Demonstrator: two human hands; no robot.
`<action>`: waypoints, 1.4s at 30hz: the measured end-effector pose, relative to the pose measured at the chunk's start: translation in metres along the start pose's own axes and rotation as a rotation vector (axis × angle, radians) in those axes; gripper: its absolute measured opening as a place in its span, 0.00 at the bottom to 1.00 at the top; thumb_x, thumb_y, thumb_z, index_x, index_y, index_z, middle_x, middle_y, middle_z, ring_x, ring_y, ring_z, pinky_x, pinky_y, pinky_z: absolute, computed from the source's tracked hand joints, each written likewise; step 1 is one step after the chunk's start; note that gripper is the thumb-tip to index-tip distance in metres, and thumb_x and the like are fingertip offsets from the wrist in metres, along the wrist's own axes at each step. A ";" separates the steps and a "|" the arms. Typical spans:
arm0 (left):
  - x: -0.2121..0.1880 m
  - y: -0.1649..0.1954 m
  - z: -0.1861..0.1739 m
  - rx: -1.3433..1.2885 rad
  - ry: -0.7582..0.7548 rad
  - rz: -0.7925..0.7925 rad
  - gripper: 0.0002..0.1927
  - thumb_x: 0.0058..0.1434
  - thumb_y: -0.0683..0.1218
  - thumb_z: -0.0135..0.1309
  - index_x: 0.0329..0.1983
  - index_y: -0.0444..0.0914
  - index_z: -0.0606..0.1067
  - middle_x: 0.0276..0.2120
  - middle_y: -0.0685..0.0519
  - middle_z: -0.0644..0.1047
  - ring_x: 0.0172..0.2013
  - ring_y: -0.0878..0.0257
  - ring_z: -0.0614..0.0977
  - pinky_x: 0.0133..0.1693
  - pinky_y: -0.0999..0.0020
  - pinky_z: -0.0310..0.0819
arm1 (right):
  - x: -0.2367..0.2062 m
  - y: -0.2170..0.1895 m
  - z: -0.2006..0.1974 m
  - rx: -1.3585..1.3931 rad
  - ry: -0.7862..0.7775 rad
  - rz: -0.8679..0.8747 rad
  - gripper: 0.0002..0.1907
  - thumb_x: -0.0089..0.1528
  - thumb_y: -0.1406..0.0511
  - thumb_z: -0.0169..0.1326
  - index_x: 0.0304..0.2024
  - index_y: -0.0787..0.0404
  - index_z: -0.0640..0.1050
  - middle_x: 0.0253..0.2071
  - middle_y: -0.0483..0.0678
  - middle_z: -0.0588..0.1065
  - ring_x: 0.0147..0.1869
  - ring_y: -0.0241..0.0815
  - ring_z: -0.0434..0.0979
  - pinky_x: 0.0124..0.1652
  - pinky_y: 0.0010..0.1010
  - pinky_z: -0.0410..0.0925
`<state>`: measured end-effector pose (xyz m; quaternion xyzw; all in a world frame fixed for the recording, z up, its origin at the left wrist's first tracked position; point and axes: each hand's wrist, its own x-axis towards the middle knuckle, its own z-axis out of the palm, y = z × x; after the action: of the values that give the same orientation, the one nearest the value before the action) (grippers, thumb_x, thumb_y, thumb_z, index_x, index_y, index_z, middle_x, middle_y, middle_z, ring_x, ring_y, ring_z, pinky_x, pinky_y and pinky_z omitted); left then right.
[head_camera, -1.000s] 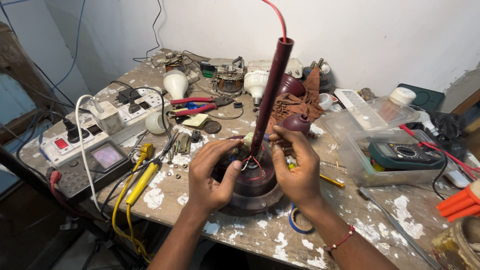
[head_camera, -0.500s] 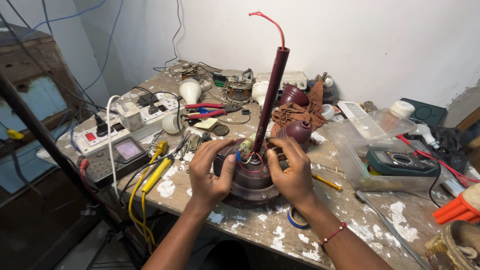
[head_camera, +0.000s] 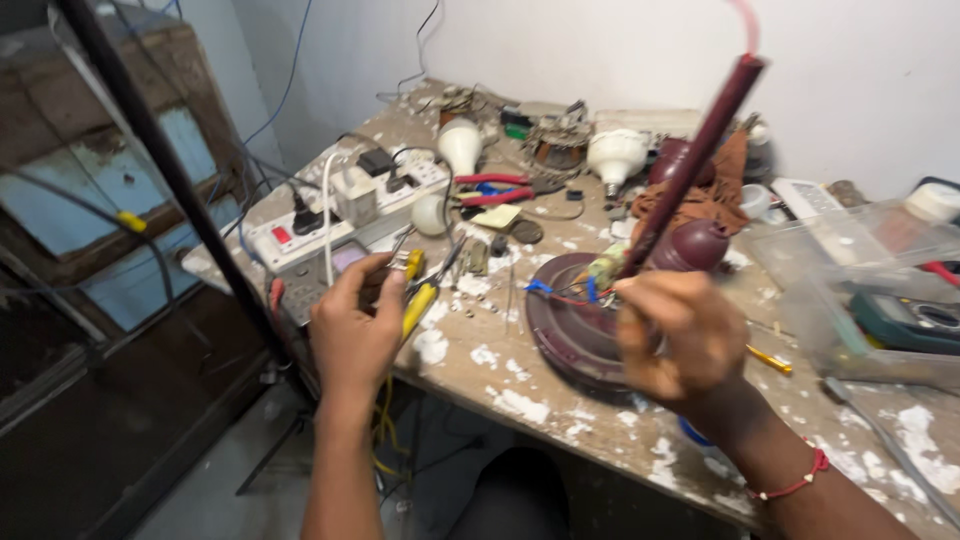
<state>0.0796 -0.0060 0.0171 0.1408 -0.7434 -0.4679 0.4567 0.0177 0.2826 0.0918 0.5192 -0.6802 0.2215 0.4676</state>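
Our left hand (head_camera: 352, 335) has its fingers curled around a yellow-handled tool (head_camera: 418, 300) at the near edge of the bench (head_camera: 520, 400), thumb up by the tool's metal tip; we judge it a light grip, the tool only just taken hold of. Just beyond this hand sit a small meter (head_camera: 335, 265) and a white power strip (head_camera: 345, 205), with red-handled pliers (head_camera: 490, 190) farther off.

Our right hand (head_camera: 680, 335) is blurred, its fingers bent and resting against the near rim of the round maroon fan motor (head_camera: 575, 325); we cannot tell whether it truly grips the motor or only steadies it. The motor lies flat on the bench between our two hands, its dark rod (head_camera: 695, 155) rising slantwise away from the right hand, with blue and red wires (head_camera: 565, 292) showing at the rod's foot.

We take the step in hand to be fetching a tool for the wiring at the rod's foot. The next move calls for bringing the tool across to those wires while the right hand keeps the motor from turning.
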 end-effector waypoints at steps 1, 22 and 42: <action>0.000 -0.005 0.000 -0.005 -0.009 -0.003 0.13 0.62 0.45 0.60 0.49 0.36 0.81 0.36 0.48 0.85 0.35 0.63 0.88 0.38 0.68 0.79 | 0.007 -0.008 0.008 0.039 -0.077 -0.050 0.13 0.60 0.75 0.61 0.47 0.67 0.76 0.42 0.54 0.76 0.41 0.50 0.79 0.40 0.36 0.72; 0.007 -0.029 0.009 -0.058 -0.110 -0.147 0.14 0.60 0.46 0.60 0.49 0.38 0.80 0.36 0.50 0.85 0.35 0.60 0.87 0.41 0.63 0.79 | 0.046 -0.030 0.209 -0.127 -0.941 0.717 0.14 0.56 0.57 0.58 0.31 0.62 0.83 0.32 0.63 0.79 0.40 0.66 0.80 0.41 0.54 0.72; -0.043 0.065 0.065 -0.404 -0.383 -0.233 0.10 0.64 0.47 0.57 0.42 0.39 0.83 0.31 0.55 0.87 0.23 0.69 0.78 0.25 0.70 0.67 | 0.015 -0.059 0.013 -0.048 -0.080 0.654 0.06 0.60 0.71 0.61 0.38 0.65 0.77 0.34 0.49 0.76 0.32 0.40 0.79 0.31 0.31 0.70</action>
<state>0.0650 0.0921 0.0375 0.0408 -0.6868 -0.6736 0.2702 0.0656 0.2437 0.0880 0.2706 -0.8338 0.3230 0.3568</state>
